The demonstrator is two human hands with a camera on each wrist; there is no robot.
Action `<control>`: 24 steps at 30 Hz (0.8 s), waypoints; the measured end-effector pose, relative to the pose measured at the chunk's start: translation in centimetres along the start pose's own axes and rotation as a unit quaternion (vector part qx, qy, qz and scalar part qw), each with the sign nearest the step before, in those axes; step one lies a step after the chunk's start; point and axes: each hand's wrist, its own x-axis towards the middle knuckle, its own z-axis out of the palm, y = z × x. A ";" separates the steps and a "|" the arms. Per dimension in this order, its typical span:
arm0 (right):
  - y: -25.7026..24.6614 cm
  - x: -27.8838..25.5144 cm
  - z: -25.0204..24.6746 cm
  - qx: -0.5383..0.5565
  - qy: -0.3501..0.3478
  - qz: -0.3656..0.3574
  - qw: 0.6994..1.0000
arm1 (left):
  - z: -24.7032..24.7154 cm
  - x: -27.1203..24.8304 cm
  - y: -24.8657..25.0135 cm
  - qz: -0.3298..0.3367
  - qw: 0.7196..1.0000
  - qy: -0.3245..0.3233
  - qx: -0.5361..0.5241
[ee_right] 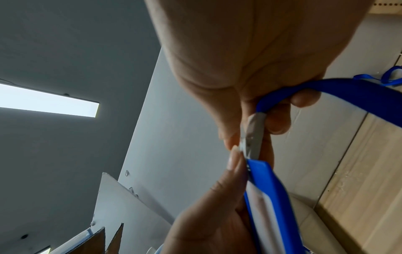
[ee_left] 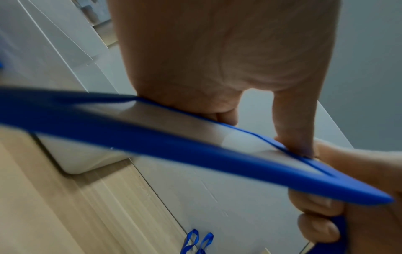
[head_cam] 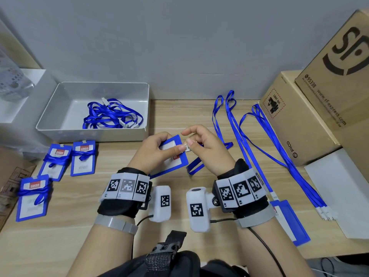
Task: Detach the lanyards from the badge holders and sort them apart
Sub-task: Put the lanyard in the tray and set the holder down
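My left hand (head_cam: 159,150) grips a blue-framed badge holder (head_cam: 179,156) above the table's middle, thumb across its clear front; the left wrist view shows the holder (ee_left: 195,154) edge-on under the fingers. My right hand (head_cam: 201,144) pinches the grey clip (ee_right: 253,134) at the holder's top edge, where a blue lanyard (ee_right: 326,92) joins. The lanyard's strap (head_cam: 196,166) trails down onto the table under the right hand. The clip still sits against the holder (ee_right: 261,180).
A white tray (head_cam: 60,108) at back left holds several loose lanyards (head_cam: 111,114). Three wrapped badge holders (head_cam: 83,156) lie at the left. Long lanyards (head_cam: 259,140) stretch along the right beside cardboard boxes (head_cam: 299,116). Another holder (head_cam: 289,222) lies by my right wrist.
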 end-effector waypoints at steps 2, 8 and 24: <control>-0.1 0.1 -0.2 -0.002 -0.004 0.001 1.000 | 0.0 0.0 0.1 0.000 1.000 0.007 0.007; 0.1 0.3 -0.2 0.003 -0.003 0.008 1.000 | -0.2 0.0 -0.2 -0.010 1.000 0.000 0.008; 0.6 0.6 0.0 -0.012 0.005 -0.011 1.000 | 0.0 0.2 0.0 -0.004 1.000 -0.018 0.015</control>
